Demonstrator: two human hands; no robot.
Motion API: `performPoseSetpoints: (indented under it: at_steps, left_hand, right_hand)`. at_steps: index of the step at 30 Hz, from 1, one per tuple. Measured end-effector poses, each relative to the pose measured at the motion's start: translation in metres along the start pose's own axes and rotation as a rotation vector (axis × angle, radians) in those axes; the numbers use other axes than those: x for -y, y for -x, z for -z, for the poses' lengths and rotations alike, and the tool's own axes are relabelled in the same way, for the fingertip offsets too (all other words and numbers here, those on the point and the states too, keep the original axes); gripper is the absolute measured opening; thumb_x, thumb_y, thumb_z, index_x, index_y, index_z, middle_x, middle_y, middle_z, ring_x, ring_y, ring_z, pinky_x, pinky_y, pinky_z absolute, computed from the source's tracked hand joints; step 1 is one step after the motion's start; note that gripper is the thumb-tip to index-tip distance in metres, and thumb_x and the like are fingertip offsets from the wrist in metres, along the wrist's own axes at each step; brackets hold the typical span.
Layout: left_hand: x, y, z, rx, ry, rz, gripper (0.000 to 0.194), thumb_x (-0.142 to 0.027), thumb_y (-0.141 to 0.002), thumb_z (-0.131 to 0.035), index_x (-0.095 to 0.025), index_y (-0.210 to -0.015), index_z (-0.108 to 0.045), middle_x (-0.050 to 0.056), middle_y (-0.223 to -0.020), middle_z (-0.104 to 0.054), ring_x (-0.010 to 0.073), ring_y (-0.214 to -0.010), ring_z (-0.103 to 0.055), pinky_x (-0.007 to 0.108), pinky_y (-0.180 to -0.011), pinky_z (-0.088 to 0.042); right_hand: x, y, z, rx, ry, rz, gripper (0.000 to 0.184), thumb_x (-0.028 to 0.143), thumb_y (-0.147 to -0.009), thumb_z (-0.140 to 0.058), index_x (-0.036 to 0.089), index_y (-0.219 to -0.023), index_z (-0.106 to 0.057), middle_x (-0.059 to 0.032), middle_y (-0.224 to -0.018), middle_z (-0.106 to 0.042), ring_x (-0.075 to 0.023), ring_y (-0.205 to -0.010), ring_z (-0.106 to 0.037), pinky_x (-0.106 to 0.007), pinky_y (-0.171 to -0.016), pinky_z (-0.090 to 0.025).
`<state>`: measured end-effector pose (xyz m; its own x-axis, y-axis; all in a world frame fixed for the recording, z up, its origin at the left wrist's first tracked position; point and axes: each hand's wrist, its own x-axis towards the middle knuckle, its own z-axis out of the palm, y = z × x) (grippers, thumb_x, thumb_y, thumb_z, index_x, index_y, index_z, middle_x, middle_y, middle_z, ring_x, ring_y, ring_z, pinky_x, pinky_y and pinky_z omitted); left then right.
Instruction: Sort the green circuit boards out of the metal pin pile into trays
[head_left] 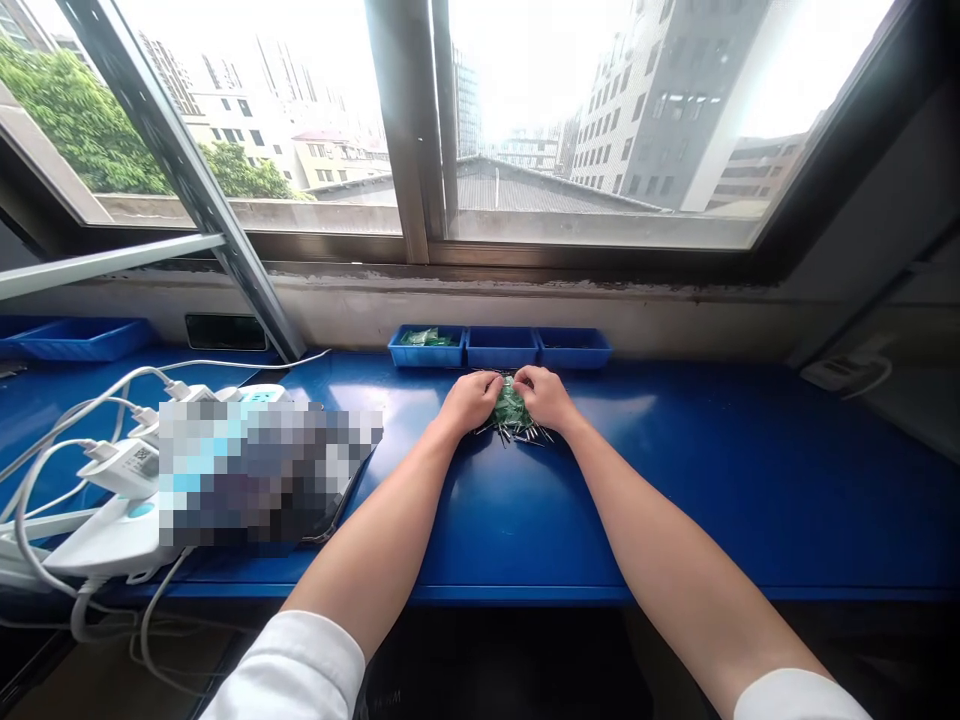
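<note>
My left hand (474, 399) and my right hand (547, 398) meet over the blue table, both with fingers closed. Between them is a small green, see-through plastic packet (511, 402), pinched at its left and right upper sides. Thin, dark stick-like pieces (525, 434), some with pale ends, lie scattered beneath and around the packet; their exact kind is too small to tell. The hands hide part of these pieces and the packet's edges.
Three blue bins stand behind my hands; the left bin (427, 347) contains green packets. A white power strip (112, 535) with chargers and cables lies at left, beside a pixelated object (262, 470). A metal post (247, 270) rises before the window.
</note>
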<state>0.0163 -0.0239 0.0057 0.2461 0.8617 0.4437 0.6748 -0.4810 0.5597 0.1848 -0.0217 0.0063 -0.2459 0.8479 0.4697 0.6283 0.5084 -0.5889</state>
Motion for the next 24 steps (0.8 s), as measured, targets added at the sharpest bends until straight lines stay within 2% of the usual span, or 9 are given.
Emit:
performPoseSetpoints:
  at_steps: [3,5,9,12,14,16,19,21,24]
  left_hand:
    - [-0.004,-0.001,0.004,-0.056,0.049,-0.053,0.031,-0.038,-0.086,-0.049,-0.020,-0.103,-0.067,0.006,-0.108,-0.067,0.0203,-0.102,-0.061,0.030,-0.091,-0.047]
    - [-0.006,-0.001,0.005,-0.059,0.065,-0.059,0.032,-0.037,-0.080,-0.059,-0.020,-0.107,-0.065,0.007,-0.108,-0.067,0.0211,-0.102,-0.061,0.031,-0.091,-0.047]
    - [-0.007,-0.001,0.004,-0.102,0.147,-0.019,0.024,-0.028,-0.074,-0.065,-0.019,-0.096,-0.065,0.003,-0.093,-0.069,0.0178,-0.088,-0.063,0.029,-0.081,-0.049]
    - [-0.008,-0.002,0.003,-0.144,0.242,0.004,0.013,-0.025,-0.073,-0.065,-0.018,-0.084,-0.064,0.001,-0.082,-0.068,0.0143,-0.076,-0.061,0.026,-0.072,-0.049]
    - [-0.008,-0.003,0.003,-0.157,0.286,0.002,0.011,-0.025,-0.073,-0.065,-0.017,-0.081,-0.064,0.000,-0.080,-0.067,0.0137,-0.074,-0.060,0.025,-0.071,-0.048]
    - [-0.008,-0.003,0.004,-0.159,0.321,-0.022,0.012,-0.024,-0.072,-0.065,-0.018,-0.083,-0.064,0.001,-0.083,-0.068,0.0141,-0.078,-0.061,0.026,-0.075,-0.048]
    - [-0.008,-0.004,0.004,-0.152,0.374,-0.046,0.017,-0.025,-0.074,-0.064,-0.018,-0.089,-0.063,0.002,-0.089,-0.068,0.0148,-0.084,-0.062,0.027,-0.080,-0.048]
    - [-0.008,-0.005,0.003,-0.158,0.411,-0.007,0.024,-0.026,-0.075,-0.064,-0.019,-0.097,-0.059,0.002,-0.085,-0.068,0.0140,-0.080,-0.062,0.026,-0.077,-0.048]
    - [-0.008,-0.006,0.002,-0.218,0.446,0.099,0.039,-0.029,-0.075,-0.064,-0.021,-0.111,-0.050,-0.001,-0.075,-0.064,0.0117,-0.066,-0.060,0.023,-0.065,-0.046]
  right_hand:
    - [0.000,0.000,0.006,-0.029,-0.094,-0.072,0.012,0.024,-0.084,-0.047,0.019,-0.077,-0.055,0.0004,-0.067,-0.057,-0.0155,-0.062,-0.050,-0.026,-0.059,-0.037]
    - [0.001,0.000,0.008,-0.055,-0.116,-0.088,0.013,0.027,-0.084,-0.046,0.020,-0.077,-0.053,0.0007,-0.066,-0.056,-0.0148,-0.059,-0.048,-0.026,-0.056,-0.036]
    - [0.002,0.001,0.007,-0.091,-0.248,-0.046,0.015,0.033,-0.082,-0.051,0.019,-0.083,-0.054,-0.0001,-0.070,-0.058,-0.0145,-0.061,-0.050,-0.025,-0.057,-0.038]
    - [0.000,0.001,0.004,-0.087,-0.364,-0.010,0.029,0.037,-0.074,-0.063,0.018,-0.095,-0.058,-0.0007,-0.076,-0.062,-0.0151,-0.065,-0.053,-0.026,-0.060,-0.042]
    - [-0.003,0.001,0.001,-0.094,-0.355,-0.015,0.026,0.037,-0.072,-0.065,0.017,-0.089,-0.063,-0.0012,-0.074,-0.063,-0.0159,-0.066,-0.054,-0.027,-0.062,-0.044]
    - [-0.005,0.000,-0.001,-0.151,-0.360,-0.023,0.019,0.036,-0.074,-0.063,0.017,-0.077,-0.065,-0.0025,-0.074,-0.064,-0.0169,-0.068,-0.057,-0.028,-0.064,-0.045]
    - [-0.005,-0.001,-0.003,-0.255,-0.426,0.020,0.017,0.034,-0.075,-0.062,0.018,-0.073,-0.066,-0.0046,-0.085,-0.066,-0.0187,-0.076,-0.061,-0.029,-0.066,-0.048]
    - [-0.003,-0.001,-0.003,-0.283,-0.416,0.040,0.018,0.035,-0.076,-0.061,0.018,-0.076,-0.068,-0.0048,-0.087,-0.067,-0.0189,-0.077,-0.061,-0.029,-0.066,-0.048]
    - [0.000,0.000,-0.003,-0.333,-0.306,-0.006,0.025,0.036,-0.079,-0.059,0.018,-0.095,-0.068,-0.0038,-0.084,-0.067,-0.0183,-0.073,-0.059,-0.029,-0.066,-0.047]
